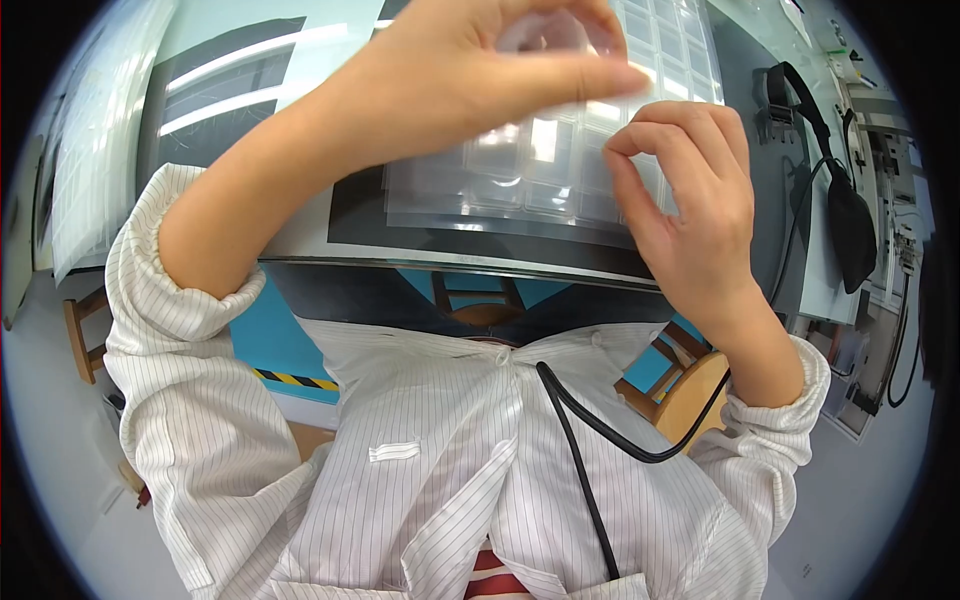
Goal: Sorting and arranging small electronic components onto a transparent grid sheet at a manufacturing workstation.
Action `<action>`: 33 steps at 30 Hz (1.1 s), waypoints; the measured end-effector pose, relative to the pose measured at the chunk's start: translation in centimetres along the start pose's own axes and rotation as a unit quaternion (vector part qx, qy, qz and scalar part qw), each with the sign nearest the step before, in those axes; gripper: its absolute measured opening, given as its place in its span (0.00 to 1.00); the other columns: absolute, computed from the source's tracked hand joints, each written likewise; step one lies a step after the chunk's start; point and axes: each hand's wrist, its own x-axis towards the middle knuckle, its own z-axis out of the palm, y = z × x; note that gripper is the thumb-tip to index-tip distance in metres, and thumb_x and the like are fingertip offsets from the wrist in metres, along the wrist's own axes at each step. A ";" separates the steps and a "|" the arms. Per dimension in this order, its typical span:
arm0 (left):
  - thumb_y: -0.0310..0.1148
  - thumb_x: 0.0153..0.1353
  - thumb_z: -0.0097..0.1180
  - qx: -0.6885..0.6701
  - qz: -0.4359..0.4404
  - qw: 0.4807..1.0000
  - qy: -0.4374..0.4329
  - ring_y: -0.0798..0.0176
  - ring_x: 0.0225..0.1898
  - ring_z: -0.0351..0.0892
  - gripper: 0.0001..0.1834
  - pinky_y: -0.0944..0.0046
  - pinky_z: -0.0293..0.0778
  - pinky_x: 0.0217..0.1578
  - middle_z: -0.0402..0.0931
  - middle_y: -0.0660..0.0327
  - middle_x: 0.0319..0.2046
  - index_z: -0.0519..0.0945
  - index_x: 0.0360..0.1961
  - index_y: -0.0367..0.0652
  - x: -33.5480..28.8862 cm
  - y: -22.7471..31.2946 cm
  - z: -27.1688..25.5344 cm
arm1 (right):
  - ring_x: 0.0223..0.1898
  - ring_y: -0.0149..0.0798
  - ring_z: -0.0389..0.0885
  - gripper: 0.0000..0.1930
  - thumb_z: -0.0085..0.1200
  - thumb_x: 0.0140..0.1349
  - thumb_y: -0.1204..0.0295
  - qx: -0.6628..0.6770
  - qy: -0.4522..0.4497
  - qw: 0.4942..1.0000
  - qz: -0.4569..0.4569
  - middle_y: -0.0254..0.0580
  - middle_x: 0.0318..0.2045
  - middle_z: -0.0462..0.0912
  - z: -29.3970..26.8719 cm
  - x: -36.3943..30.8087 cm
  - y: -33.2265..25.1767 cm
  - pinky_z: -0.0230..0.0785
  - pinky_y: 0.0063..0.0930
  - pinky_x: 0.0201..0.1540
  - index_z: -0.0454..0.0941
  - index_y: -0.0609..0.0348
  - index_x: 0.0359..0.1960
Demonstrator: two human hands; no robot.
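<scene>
A clear plastic compartment tray (545, 165) lies on the dark mat (370, 220) at the table's near edge; its square cells catch the light. Over its far part hovers my left hand (450, 80), thumb stretched out and fingers curled, blurred by motion. A pale, see-through patch shows inside that curl, and I cannot tell whether it is a held piece. My right hand (700, 190) is above the tray's right side. Its thumb and forefinger come together in a pinch, and anything between their tips is too small to make out.
Stacked clear plastic sheets or trays (95, 140) stand at the far left. A black strap with a buckle (795, 100) and a black pouch-like item (850, 235) lie at the right, with a cable nearby. Another black cable (640, 455) hangs across my striped coat. Wooden stools show below the table.
</scene>
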 end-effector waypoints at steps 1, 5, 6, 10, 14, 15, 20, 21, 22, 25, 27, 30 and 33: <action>0.38 0.68 0.62 0.022 -0.163 0.986 -0.036 0.73 0.28 0.66 0.15 0.71 0.65 0.29 0.70 0.67 0.27 0.77 0.44 0.37 -0.1 0.9 0.1 | 0.42 0.41 0.77 0.09 0.64 0.54 0.82 -0.001 0.002 1.000 0.003 0.40 0.39 0.82 -0.4 0.0 -0.1 0.69 0.30 0.43 0.81 0.63 0.36; 0.39 0.67 0.64 0.336 0.210 0.917 -0.053 0.70 0.28 0.70 0.16 0.69 0.69 0.32 0.75 0.62 0.27 0.77 0.42 0.35 -0.3 -0.1 1.4 | 0.42 0.33 0.76 0.06 0.59 0.62 0.82 0.187 0.023 0.980 0.066 0.39 0.40 0.81 -2.2 0.0 -0.2 0.63 0.22 0.40 0.81 0.63 0.39; 0.37 0.69 0.60 0.032 -0.081 0.995 -0.058 0.70 0.31 0.71 0.14 0.69 0.69 0.33 0.75 0.63 0.28 0.76 0.42 0.35 -0.2 0.5 1.6 | 0.42 0.33 0.76 0.06 0.59 0.62 0.81 0.152 0.017 0.984 0.090 0.39 0.41 0.81 -2.4 -0.2 0.1 0.63 0.22 0.40 0.82 0.63 0.40; 0.32 0.74 0.51 -0.058 -0.132 0.989 0.036 0.72 0.34 0.71 0.10 0.71 0.70 0.38 0.76 0.64 0.33 0.77 0.44 0.34 0.5 -0.3 2.1 | 0.43 0.37 0.78 0.07 0.61 0.60 0.81 0.039 -0.004 0.996 0.084 0.38 0.41 0.82 -1.4 -2.2 1.1 0.68 0.27 0.43 0.83 0.62 0.40; 0.29 0.74 0.48 -0.091 -0.161 0.981 0.053 0.73 0.36 0.71 0.10 0.71 0.71 0.40 0.76 0.63 0.35 0.77 0.47 0.33 0.8 -0.3 2.4 | 0.43 0.43 0.79 0.09 0.64 0.56 0.81 0.005 -0.002 0.998 0.056 0.41 0.40 0.82 -1.3 -2.6 1.3 0.72 0.32 0.48 0.83 0.62 0.39; 0.28 0.74 0.47 -0.076 -0.163 0.982 0.053 0.72 0.37 0.71 0.11 0.71 0.71 0.41 0.76 0.63 0.35 0.77 0.49 0.32 0.9 -0.2 2.4 | 0.44 0.43 0.79 0.09 0.64 0.56 0.81 0.006 -0.007 0.999 0.051 0.41 0.40 0.82 -1.3 -2.4 1.3 0.72 0.32 0.47 0.84 0.61 0.39; 0.26 0.73 0.46 -0.042 -0.049 0.995 0.080 0.72 0.38 0.72 0.14 0.71 0.71 0.43 0.76 0.62 0.36 0.77 0.53 0.32 1.4 0.3 3.8 | 0.43 0.43 0.79 0.09 0.65 0.54 0.81 0.018 0.003 0.998 0.068 0.41 0.40 0.82 -1.1 -2.3 1.3 0.72 0.32 0.47 0.83 0.62 0.37; 0.26 0.72 0.46 -0.039 -0.065 0.994 0.073 0.71 0.39 0.72 0.14 0.71 0.71 0.43 0.77 0.62 0.37 0.77 0.54 0.32 1.4 0.3 3.8 | 0.43 0.44 0.78 0.09 0.65 0.54 0.81 -0.003 0.026 0.998 0.055 0.40 0.39 0.82 -0.9 -2.2 1.3 0.72 0.33 0.47 0.83 0.62 0.37; 0.25 0.72 0.46 -0.037 -0.080 0.994 0.066 0.71 0.39 0.73 0.14 0.71 0.71 0.44 0.77 0.61 0.37 0.78 0.55 0.33 1.4 0.3 3.6 | 0.43 0.44 0.78 0.09 0.65 0.54 0.81 -0.001 0.028 0.998 0.055 0.40 0.39 0.82 -0.8 -2.3 1.4 0.72 0.33 0.47 0.83 0.62 0.37; 0.27 0.72 0.48 0.048 0.080 0.995 0.028 0.70 0.41 0.74 0.13 0.71 0.70 0.44 0.78 0.61 0.38 0.78 0.53 0.34 1.1 -1.0 2.9 | 0.44 0.44 0.78 0.09 0.66 0.54 0.81 -0.007 0.018 1.000 0.016 0.40 0.40 0.82 -0.8 -2.3 1.4 0.72 0.33 0.47 0.83 0.62 0.37; 0.28 0.71 0.50 -0.002 -0.066 0.997 0.032 0.69 0.41 0.74 0.13 0.70 0.70 0.44 0.79 0.61 0.38 0.79 0.52 0.34 1.5 -0.6 2.5 | 0.44 0.44 0.78 0.09 0.66 0.54 0.80 0.029 0.012 0.999 0.042 0.40 0.41 0.82 -0.9 -2.2 1.4 0.72 0.33 0.47 0.83 0.62 0.37; 0.31 0.70 0.53 -0.025 -0.173 0.984 0.045 0.69 0.40 0.74 0.13 0.69 0.71 0.44 0.79 0.61 0.37 0.79 0.49 0.33 1.9 0.3 3.1 | 0.44 0.44 0.78 0.08 0.66 0.54 0.81 0.008 0.025 0.999 0.042 0.40 0.41 0.82 -0.7 -2.2 1.4 0.72 0.33 0.47 0.82 0.62 0.36; 0.34 0.69 0.56 0.009 -0.140 0.989 0.055 0.69 0.39 0.75 0.14 0.68 0.72 0.43 0.79 0.60 0.36 0.80 0.47 0.33 1.8 0.2 3.3 | 0.43 0.44 0.78 0.08 0.66 0.53 0.80 -0.005 0.008 0.999 0.032 0.40 0.41 0.82 -0.7 -2.2 1.2 0.72 0.33 0.47 0.82 0.61 0.35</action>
